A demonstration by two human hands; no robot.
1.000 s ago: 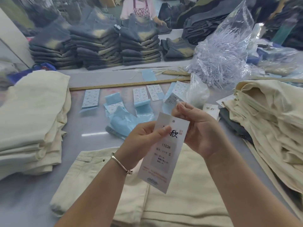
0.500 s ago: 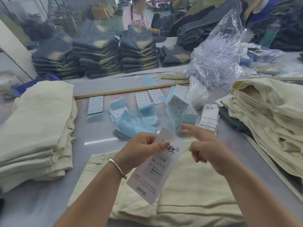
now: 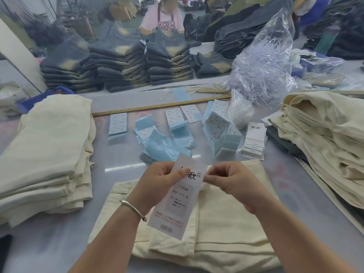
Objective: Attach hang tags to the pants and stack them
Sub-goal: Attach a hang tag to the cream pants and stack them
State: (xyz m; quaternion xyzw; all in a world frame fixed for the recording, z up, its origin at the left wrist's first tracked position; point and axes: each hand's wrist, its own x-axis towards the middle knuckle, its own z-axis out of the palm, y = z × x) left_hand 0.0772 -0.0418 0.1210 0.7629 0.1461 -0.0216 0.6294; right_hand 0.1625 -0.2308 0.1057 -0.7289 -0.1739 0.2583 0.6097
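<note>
- L hand (image 3: pixel 159 179) pinches hang tag (image 3: pixel 177 198) near its top, thumb across the printed face; tag hangs down, tilted, above the pants. Prob held high so print faces the wearer and top edge is free to work on.
- R hand (image 3: pixel 229 179) closed at tag's upper right edge, fingertips together as if nipping sth small – a fastener or string, I'd guess; can't make out any such item.
- Cream pants (image 3: pixel 226 229) lie folded flat on table (image 3: pixel 59 243) right under both hands, waistband toward the left – likely so the tag goes onto this pair next. Tag not yet fixed to it, as far as visible.
- Folded cream stack (image 3: pixel 47 154) at left, looser cream pile (image 3: pixel 323 142) at right; judge one is done, other waiting, but can't tell which.
- Spare tags (image 3: pixel 254 140) and blue-backed label sheets (image 3: pixel 167 146) just beyond the hands, within reach. Clear bag of plastic strands (image 3: pixel 264 62) further back, right.
- Hidden/unclear: tag hole covered by fingers; small print on tag mostly unreadable; lower pants cut off by forearms and frame edge; dark object at bottom-left corner cut off, unident.
</note>
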